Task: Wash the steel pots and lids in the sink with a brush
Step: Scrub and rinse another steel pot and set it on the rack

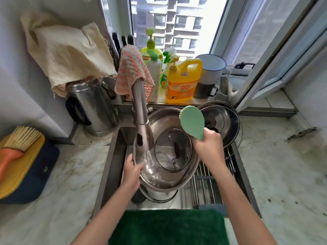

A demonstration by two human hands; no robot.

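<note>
Pot (164, 181) sits tilted in the sink (115, 165), its wide mouth turned up and toward us, with a glass lid (173, 151) lying inside against its floor. Our left hand (131, 172) grips the near-left rim, fingers curled over the edge. The tap (141, 121) pours onto the inner wall just beside that hand.

Our right hand (208, 147) is wrapped round the handle of the green brush (192, 121). The brush hangs above the pot's right rim and touches nothing. Its long axis runs from our fist up and to the left, with the head highest. We see its smooth back; the bristles show only along the far-left edge, so they face away from us.

What matters is this: the lid and the pot's inside lie below and to the left of the brush head, and the right hand is the nearer one to them. We judge that the next move calls for bringing the head down and leftward into the mouth and turning the wrist so the bristles meet the lid or the steel, while the left hand steadies the rim.

More steel lids (224, 124) lean behind the right hand, apart from the pot.
</note>
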